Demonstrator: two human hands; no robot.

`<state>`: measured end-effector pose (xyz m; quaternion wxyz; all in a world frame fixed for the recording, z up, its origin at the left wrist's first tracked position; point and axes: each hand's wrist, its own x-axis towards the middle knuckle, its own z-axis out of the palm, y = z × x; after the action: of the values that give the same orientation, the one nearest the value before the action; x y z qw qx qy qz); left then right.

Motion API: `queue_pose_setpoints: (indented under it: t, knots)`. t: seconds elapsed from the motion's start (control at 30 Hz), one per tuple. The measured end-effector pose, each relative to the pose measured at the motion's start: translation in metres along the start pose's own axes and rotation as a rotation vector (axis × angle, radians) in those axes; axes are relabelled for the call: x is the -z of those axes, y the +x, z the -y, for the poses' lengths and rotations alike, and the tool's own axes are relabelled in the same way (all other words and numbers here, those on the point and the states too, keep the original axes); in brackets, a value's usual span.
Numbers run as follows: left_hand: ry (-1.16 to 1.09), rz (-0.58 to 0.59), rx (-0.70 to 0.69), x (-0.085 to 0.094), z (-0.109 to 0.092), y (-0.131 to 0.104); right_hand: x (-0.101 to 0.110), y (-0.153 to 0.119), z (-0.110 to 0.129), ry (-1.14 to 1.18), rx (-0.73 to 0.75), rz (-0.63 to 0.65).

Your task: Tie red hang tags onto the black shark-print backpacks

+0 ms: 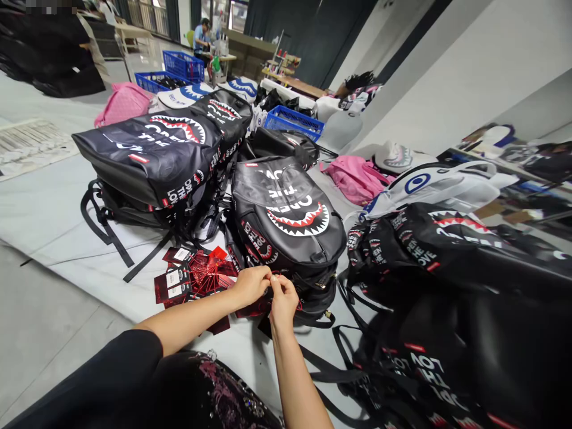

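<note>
My left hand (pixel 252 286) and my right hand (pixel 284 296) meet fingertip to fingertip at the near edge of a black backpack (pixel 290 208) with a shark-mouth print. Both hands are pinched closed. What lies between the fingertips is too small to make out; thin red string shows beside my right hand. A pile of dark red tags (pixel 196 277) with red strings and white labels lies to the left of my left hand, on the white table. More tags show partly under my wrists.
Stacked black backpacks (pixel 165 149) stand at the left, and more black bags (pixel 429 310) fill the right. Behind are pink bags (pixel 355 179), blue crates (pixel 294 122) and a seated person (pixel 202 39). Loose straps (pixel 111 232) hang across the table (pixel 44 220).
</note>
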<state>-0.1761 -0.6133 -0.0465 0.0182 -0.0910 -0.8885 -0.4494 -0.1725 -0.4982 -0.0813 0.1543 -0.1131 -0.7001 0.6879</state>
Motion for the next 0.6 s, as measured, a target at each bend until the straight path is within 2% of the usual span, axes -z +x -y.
queue_pose_setpoints:
  t: [0.1, 0.27, 0.4, 0.47, 0.53, 0.6]
  knots:
    - [-0.011, 0.048, -0.019, 0.002, 0.003, 0.001, -0.003, -0.003, 0.001, 0.010, 0.005, -0.012]
    - [-0.025, -0.058, 0.046, -0.003, 0.006, 0.003, -0.008, -0.004, 0.003, 0.000, -0.006, -0.019]
    - [-0.173, -0.022, -0.044, 0.001, 0.013, 0.004, -0.007, -0.007, 0.008, 0.031, -0.097, -0.016]
    - [-0.276, -0.085, -0.041, 0.012, 0.029, 0.006, 0.000, -0.016, 0.007, 0.067, -0.199, -0.002]
    - [-0.315, -0.257, 0.062, 0.028, 0.058, 0.016, 0.009, -0.030, -0.001, 0.100, -0.339, 0.062]
    - [-0.291, -0.445, 0.219, 0.045, 0.096, 0.035, 0.018, -0.045, -0.014, 0.122, -0.559, 0.184]
